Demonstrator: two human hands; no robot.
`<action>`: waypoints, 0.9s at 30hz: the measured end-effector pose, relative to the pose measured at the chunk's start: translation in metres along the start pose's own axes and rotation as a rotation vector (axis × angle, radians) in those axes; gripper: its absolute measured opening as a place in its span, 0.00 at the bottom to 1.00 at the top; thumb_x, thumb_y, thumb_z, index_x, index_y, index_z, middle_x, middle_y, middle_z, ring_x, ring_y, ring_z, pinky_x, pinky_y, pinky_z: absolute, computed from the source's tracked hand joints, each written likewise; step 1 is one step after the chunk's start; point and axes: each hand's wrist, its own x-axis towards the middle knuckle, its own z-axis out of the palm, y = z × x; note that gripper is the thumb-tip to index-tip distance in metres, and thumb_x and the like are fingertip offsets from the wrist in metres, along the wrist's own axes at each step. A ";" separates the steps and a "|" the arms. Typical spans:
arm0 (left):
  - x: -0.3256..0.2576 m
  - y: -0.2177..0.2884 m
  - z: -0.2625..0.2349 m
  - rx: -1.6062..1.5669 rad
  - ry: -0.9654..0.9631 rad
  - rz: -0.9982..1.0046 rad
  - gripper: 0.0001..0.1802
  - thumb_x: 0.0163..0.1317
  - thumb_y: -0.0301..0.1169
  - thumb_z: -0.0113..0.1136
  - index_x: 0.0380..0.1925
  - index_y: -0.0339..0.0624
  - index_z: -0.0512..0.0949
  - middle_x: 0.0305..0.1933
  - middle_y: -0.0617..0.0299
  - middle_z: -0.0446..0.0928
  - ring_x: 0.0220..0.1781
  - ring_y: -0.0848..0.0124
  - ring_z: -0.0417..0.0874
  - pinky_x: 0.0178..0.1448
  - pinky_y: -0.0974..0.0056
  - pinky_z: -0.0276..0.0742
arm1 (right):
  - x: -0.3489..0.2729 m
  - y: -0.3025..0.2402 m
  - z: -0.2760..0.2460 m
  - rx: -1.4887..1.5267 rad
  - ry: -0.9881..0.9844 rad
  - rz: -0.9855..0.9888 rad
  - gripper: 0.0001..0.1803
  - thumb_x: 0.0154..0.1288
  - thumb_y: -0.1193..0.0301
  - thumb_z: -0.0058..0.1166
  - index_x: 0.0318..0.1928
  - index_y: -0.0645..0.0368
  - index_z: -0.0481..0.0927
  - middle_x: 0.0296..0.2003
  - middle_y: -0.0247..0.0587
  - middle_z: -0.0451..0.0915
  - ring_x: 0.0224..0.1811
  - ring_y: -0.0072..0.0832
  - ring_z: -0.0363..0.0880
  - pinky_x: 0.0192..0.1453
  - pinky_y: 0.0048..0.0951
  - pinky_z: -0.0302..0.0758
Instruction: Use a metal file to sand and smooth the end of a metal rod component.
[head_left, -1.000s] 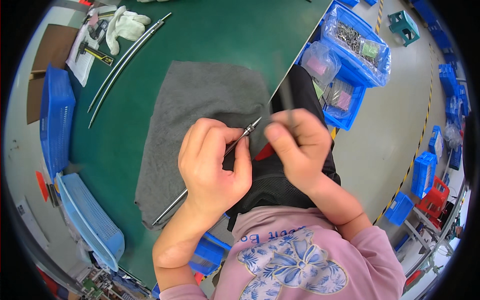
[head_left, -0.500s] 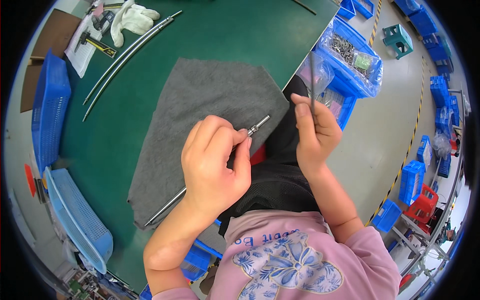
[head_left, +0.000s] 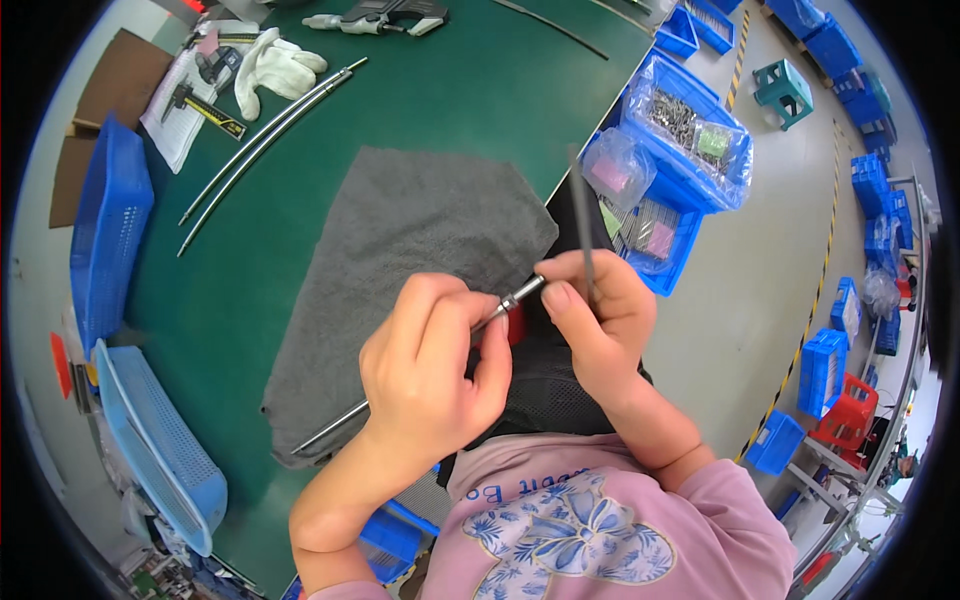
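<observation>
A slim metal rod [head_left: 333, 426] slants across my lap and the grey cloth [head_left: 400, 215], with a stepped, shiny collar near its upper end. My left hand [head_left: 422, 365] is closed round it just below that collar, thumb and fingers pinching. At the rod's tip, my right hand [head_left: 607, 325] touches it with thumb and forefinger. A thin dark grey rod [head_left: 582, 215], blurred by motion, stands up out of the right hand's curled fingers; its lower end is hidden there.
Two long metal rods [head_left: 265, 140] lie on the green table [head_left: 470, 100] near a white glove [head_left: 277, 72] and a caliper [head_left: 210, 110]. Blue bins [head_left: 690, 200] of metal parts stand at right. Blue baskets [head_left: 165, 440] line the left edge.
My right hand has come left and down to the metal rod's tip, bringing the dark rod along. The left hand keeps its hold. The view has shifted slightly.
</observation>
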 end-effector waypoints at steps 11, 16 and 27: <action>0.000 0.021 -0.022 -0.125 0.024 0.116 0.10 0.41 0.20 0.66 0.27 0.38 0.78 0.30 0.60 0.74 0.21 0.67 0.78 0.22 0.66 0.72 | -0.021 -0.018 -0.005 0.107 -0.082 -0.125 0.06 0.67 0.79 0.53 0.43 0.67 0.73 0.33 0.30 0.75 0.27 0.08 0.64 0.31 0.12 0.61; 0.002 0.021 -0.027 -0.095 0.053 0.185 0.10 0.41 0.20 0.67 0.26 0.37 0.78 0.30 0.60 0.74 0.23 0.67 0.79 0.23 0.66 0.73 | -0.021 -0.023 0.000 0.152 -0.098 -0.156 0.07 0.68 0.79 0.53 0.44 0.67 0.72 0.34 0.31 0.75 0.28 0.09 0.66 0.32 0.12 0.62; 0.003 0.020 -0.027 -0.188 0.062 0.186 0.11 0.40 0.19 0.67 0.27 0.39 0.78 0.29 0.61 0.75 0.20 0.67 0.77 0.21 0.65 0.70 | -0.023 -0.030 0.003 0.196 -0.115 -0.165 0.07 0.69 0.78 0.51 0.44 0.67 0.71 0.33 0.31 0.74 0.29 0.11 0.67 0.32 0.14 0.64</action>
